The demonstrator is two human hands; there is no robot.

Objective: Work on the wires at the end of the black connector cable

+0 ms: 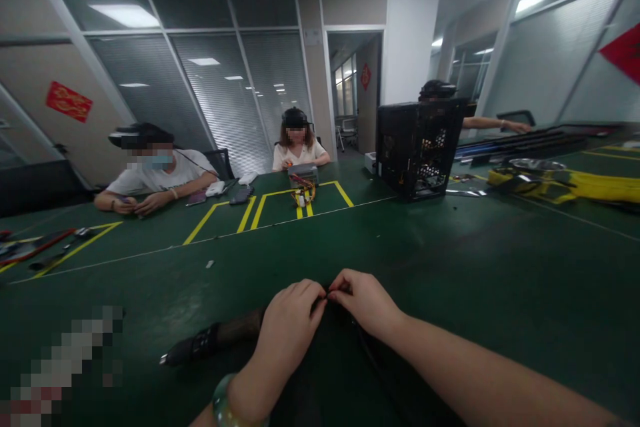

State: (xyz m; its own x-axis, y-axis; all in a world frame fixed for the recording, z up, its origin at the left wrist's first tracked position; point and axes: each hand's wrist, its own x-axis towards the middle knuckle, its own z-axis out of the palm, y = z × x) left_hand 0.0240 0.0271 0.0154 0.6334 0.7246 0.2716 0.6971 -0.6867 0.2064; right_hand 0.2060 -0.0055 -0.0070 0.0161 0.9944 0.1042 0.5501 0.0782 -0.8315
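Over the green table (450, 267), my left hand (295, 320) and my right hand (367, 300) meet at the fingertips. Both are closed in a pinch on something small and dark that I cannot make out. A dark cable (373, 353) runs down below my right hand. To the left of my left wrist lies a dark tool with a metal tip (200, 345), its other end hidden behind that hand.
A black computer case (420, 150) stands at the back right, beside yellow material (590, 185). A power supply with coloured wires (303, 177) sits at the back middle. Phones (243, 195) and tools (47, 247) lie left. Several people sit around the table.
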